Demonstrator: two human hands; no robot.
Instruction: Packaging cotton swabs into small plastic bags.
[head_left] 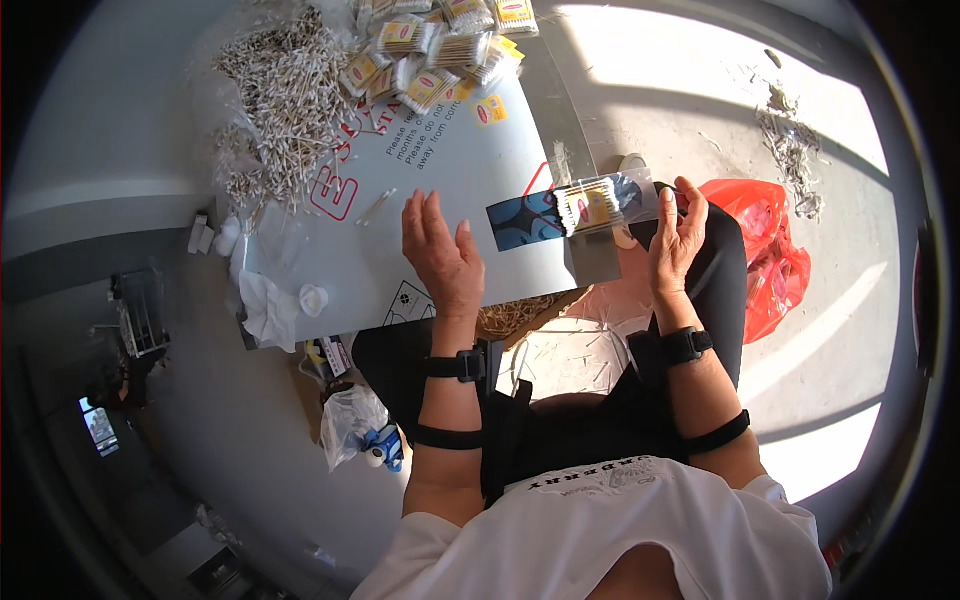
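A clear plastic pouch of cotton swabs (588,205) with a yellow label lies near the right edge of the table, partly over a dark blue patterned sheet (518,222). My right hand (678,240) is beside the pouch's clear end, thumb and fingers apart. Whether the thumb touches the plastic, I cannot tell. My left hand (442,258) hovers over the board-topped table (440,200), palm turned inward, fingers stretched and nothing in them. A few loose swabs (376,206) lie to its left.
A big heap of loose cotton swabs (290,90) covers the far left, with several filled packs (430,70) next to it. Crumpled white tissue (268,310) sits at the left edge. A red plastic bag (765,255) stands on the floor at right, near scattered debris (795,150).
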